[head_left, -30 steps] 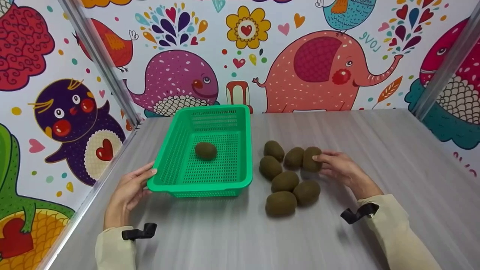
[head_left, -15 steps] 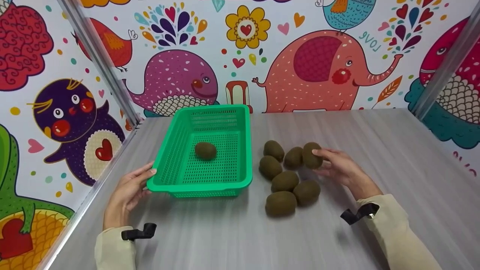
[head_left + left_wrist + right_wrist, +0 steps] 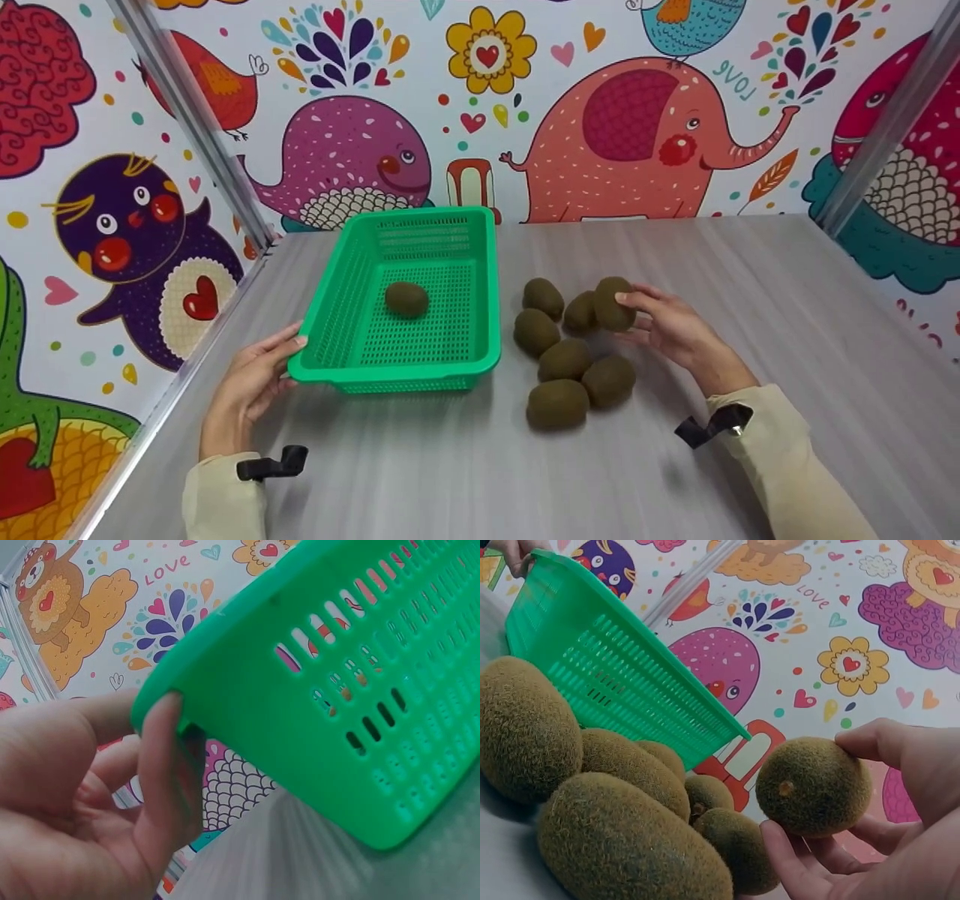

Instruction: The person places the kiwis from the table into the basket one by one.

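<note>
Brown fuzzy oval kiwi is in R hand, just rt of green perforated plastic basket; thumb & fingers curved round it, parted only kiwi-wide. L hand pinches basket rim by its near L corner, grip nearly closed. Second brown kiwi lies inside basket, approx. mid-floor. Six loose brown kiwis bunched on grey wood-grain table, rt of basket. White cartoon-print wall behind basket, incl. coral elephant to its rt.

A booth, judging by cartoon-printed walls and metal corner posts.
</note>
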The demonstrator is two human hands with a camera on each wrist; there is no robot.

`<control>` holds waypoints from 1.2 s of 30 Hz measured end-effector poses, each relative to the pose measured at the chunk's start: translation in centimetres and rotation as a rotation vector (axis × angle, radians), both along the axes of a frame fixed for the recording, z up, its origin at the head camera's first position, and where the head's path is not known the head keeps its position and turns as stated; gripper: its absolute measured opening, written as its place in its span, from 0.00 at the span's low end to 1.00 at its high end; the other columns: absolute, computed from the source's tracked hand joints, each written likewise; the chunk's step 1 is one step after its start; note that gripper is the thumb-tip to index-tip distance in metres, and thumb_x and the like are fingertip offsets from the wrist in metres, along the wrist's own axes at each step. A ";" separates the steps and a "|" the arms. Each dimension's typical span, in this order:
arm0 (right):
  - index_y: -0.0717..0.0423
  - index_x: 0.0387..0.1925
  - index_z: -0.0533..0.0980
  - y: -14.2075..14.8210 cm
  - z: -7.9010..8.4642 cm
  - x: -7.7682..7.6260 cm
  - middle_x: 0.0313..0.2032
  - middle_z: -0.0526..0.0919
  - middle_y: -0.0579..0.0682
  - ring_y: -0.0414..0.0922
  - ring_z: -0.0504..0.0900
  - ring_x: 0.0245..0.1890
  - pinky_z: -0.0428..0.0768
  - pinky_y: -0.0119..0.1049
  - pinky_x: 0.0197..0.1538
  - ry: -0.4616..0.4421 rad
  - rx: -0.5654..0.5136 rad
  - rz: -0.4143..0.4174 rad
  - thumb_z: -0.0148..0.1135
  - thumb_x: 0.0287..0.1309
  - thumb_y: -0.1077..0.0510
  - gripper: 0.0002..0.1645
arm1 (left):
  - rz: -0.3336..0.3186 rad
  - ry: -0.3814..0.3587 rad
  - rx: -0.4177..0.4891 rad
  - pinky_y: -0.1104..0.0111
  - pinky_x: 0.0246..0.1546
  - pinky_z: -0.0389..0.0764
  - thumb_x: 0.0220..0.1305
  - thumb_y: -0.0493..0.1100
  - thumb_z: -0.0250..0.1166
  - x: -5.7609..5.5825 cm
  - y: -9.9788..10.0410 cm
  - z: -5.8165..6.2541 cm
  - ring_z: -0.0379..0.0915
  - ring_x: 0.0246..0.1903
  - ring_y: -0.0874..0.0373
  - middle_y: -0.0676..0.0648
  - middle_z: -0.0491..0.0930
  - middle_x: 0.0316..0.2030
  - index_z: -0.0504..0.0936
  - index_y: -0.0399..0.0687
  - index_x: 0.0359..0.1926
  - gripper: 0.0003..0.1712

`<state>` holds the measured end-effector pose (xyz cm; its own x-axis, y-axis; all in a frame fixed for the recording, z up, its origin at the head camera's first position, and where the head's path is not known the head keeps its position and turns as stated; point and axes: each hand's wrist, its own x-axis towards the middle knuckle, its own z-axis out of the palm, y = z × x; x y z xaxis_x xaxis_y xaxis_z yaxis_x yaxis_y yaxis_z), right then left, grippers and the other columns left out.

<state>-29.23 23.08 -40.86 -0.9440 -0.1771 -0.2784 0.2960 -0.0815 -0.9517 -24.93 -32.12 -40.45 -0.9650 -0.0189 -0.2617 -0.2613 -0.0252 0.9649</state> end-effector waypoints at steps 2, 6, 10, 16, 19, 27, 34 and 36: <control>0.56 0.78 0.49 -0.2 0.2 0.1 0.71 0.58 0.56 0.52 0.69 0.66 0.75 0.46 0.67 0.017 0.026 0.002 0.63 0.67 0.44 0.49 | 0.002 0.002 0.009 0.75 0.31 0.83 0.69 0.48 0.66 0.0 0.0 0.0 0.82 0.31 0.66 0.60 0.87 0.37 0.75 0.61 0.68 0.27; 0.55 0.78 0.49 -0.3 0.6 0.3 0.73 0.56 0.57 0.55 0.64 0.70 0.75 0.46 0.67 0.033 0.034 -0.001 0.62 0.67 0.44 0.49 | -0.001 0.010 0.025 0.74 0.30 0.83 0.69 0.47 0.66 0.0 0.2 0.0 0.82 0.30 0.66 0.59 0.87 0.36 0.85 0.69 0.53 0.14; 0.56 0.77 0.49 -0.6 0.9 0.3 0.70 0.59 0.56 0.53 0.66 0.68 0.74 0.47 0.68 0.037 0.024 0.003 0.61 0.69 0.45 0.47 | -0.011 0.025 0.029 0.74 0.30 0.83 0.69 0.46 0.66 -0.1 0.3 0.0 0.82 0.29 0.65 0.58 0.88 0.37 0.85 0.67 0.52 0.13; 0.58 0.76 0.50 -1.3 1.8 0.2 0.67 0.63 0.55 0.49 0.72 0.61 0.81 0.41 0.61 0.060 0.014 0.017 0.61 0.68 0.46 0.46 | -0.007 0.026 0.022 0.75 0.29 0.83 0.69 0.46 0.65 -0.1 0.3 -0.1 0.82 0.29 0.66 0.59 0.88 0.36 0.83 0.65 0.57 0.17; 0.58 0.76 0.51 -1.8 2.4 0.1 0.67 0.64 0.55 0.48 0.73 0.61 0.83 0.38 0.58 0.070 0.014 0.026 0.62 0.68 0.46 0.46 | 0.004 0.023 0.012 0.75 0.29 0.82 0.70 0.46 0.65 0.0 0.3 -0.1 0.82 0.29 0.66 0.59 0.88 0.35 0.84 0.68 0.54 0.15; 0.58 0.75 0.52 -3.0 3.6 -0.2 0.65 0.65 0.54 0.50 0.71 0.62 0.83 0.37 0.56 0.075 0.005 0.050 0.61 0.69 0.48 0.44 | 0.004 0.015 0.020 0.75 0.29 0.83 0.70 0.46 0.65 0.1 0.1 0.0 0.82 0.29 0.65 0.59 0.88 0.35 0.81 0.66 0.60 0.19; 0.58 0.74 0.54 -4.0 4.7 -0.2 0.65 0.65 0.55 0.52 0.72 0.63 0.83 0.37 0.57 0.081 0.010 0.081 0.61 0.69 0.48 0.42 | 0.004 0.011 0.028 0.74 0.30 0.83 0.69 0.47 0.65 0.0 0.1 0.0 0.83 0.30 0.65 0.59 0.88 0.37 0.77 0.60 0.66 0.25; 0.58 0.74 0.54 -4.3 4.9 -0.2 0.66 0.65 0.56 0.52 0.72 0.64 0.83 0.37 0.58 0.090 0.024 0.094 0.60 0.69 0.47 0.42 | 0.001 0.014 0.027 0.75 0.30 0.83 0.69 0.46 0.65 -0.1 0.2 -0.1 0.83 0.30 0.65 0.59 0.88 0.37 0.76 0.59 0.67 0.26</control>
<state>-29.46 18.77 -35.99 -0.9450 -0.2600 -0.1985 0.2145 -0.0344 -0.9761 -25.00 -31.93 -40.52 -0.9685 -0.0128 -0.2486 -0.2476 -0.0515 0.9675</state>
